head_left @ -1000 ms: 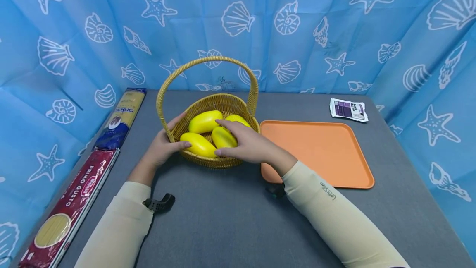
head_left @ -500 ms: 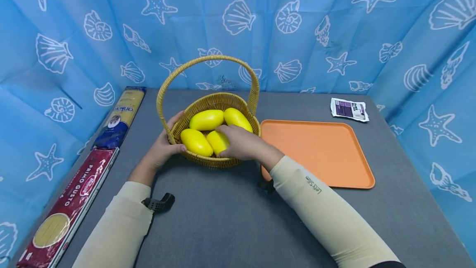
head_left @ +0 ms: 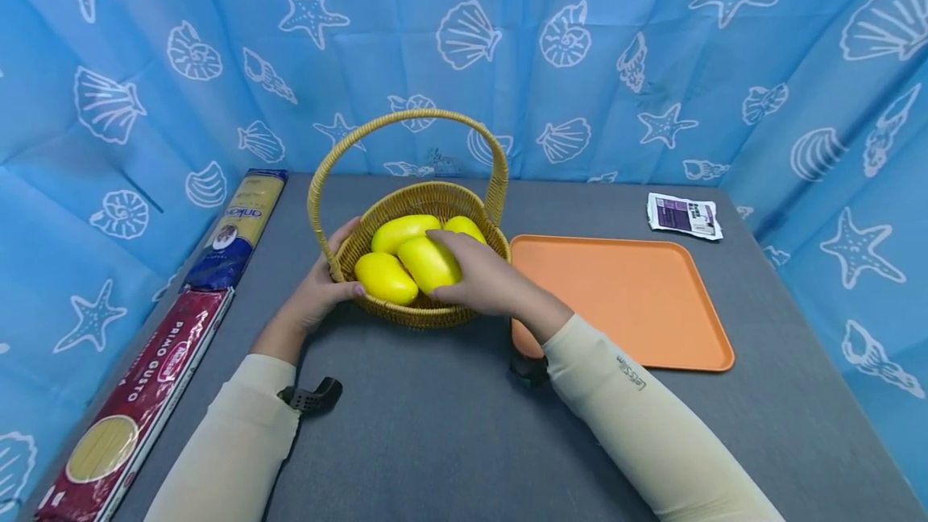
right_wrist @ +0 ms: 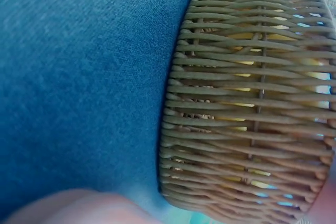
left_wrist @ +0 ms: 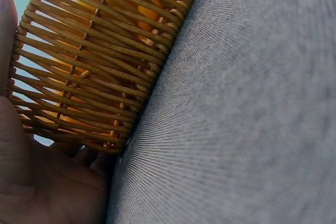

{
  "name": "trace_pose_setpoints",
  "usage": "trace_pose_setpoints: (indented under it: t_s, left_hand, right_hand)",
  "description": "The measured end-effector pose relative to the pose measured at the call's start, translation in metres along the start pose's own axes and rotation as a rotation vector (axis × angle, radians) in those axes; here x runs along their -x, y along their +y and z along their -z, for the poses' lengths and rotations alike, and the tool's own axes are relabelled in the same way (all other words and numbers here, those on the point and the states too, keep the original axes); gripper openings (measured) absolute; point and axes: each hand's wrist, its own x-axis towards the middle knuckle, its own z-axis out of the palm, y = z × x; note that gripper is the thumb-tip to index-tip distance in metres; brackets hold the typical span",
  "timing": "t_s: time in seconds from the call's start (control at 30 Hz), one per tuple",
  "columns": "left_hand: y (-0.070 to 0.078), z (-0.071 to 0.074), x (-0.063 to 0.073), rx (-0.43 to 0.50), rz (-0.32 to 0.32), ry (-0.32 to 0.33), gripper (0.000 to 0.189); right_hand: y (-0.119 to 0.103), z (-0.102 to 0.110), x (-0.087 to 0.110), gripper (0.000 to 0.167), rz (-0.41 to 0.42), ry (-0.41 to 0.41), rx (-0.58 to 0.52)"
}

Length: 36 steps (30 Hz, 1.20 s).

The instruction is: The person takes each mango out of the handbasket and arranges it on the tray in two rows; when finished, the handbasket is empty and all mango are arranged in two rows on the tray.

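A wicker basket (head_left: 416,315) with a tall arched handle stands on the table, several yellow mangoes inside. My left hand (head_left: 317,290) holds its left side, thumb at the front rim and fingers along the outside wall. In the left wrist view the fingers of that left hand (left_wrist: 58,182) reach round the woven wall (left_wrist: 100,51). Over the basket's right side, my right hand (head_left: 484,272) grips one mango (head_left: 429,264), raised above the others. Beneath and beside it lie a front-left mango (head_left: 386,279) and a back mango (head_left: 403,232). Another mango (head_left: 465,226) is partly hidden behind the right hand.
An orange tray (head_left: 616,296) lies right of the basket, partly under the right forearm in view. Behind it is a small white and purple packet (head_left: 685,216). Red (head_left: 138,409) and blue-gold (head_left: 235,228) spaghetti packs line the left edge. A blue curtain (head_left: 406,31) hangs behind.
My right hand first reached among the mangoes, went deeper around the front-right one, and has now lifted it above the others. The left hand has stayed on the basket.
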Motion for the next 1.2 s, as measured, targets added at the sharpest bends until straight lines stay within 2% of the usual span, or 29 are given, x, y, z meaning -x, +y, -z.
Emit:
trace_pose_setpoints:
  t_s: [0.23,0.47,0.67,0.83,1.2]
  left_hand:
    - [0.001,0.000,0.000,0.004,0.008,-0.003,0.115]
    - [0.000,-0.001,0.000,0.028,0.010,-0.011,0.117]
    - [-0.002,0.000,0.000,0.025,0.006,-0.011,0.119]
    - [-0.002,-0.001,0.000,0.026,-0.003,-0.012,0.121]
    - [0.000,-0.001,0.001,0.013,0.008,-0.005,0.114]
  right_hand:
    - [0.003,0.006,0.013,0.089,0.047,0.078,-0.109]
    - [0.007,0.011,0.030,0.087,0.086,0.185,-0.262]
    - [0.012,0.017,0.045,0.087,0.093,0.253,-0.316]
    - [0.018,0.022,0.055,0.087,0.091,0.274,-0.372]
    - [0.040,0.032,0.076,0.088,0.052,0.334,-0.394]
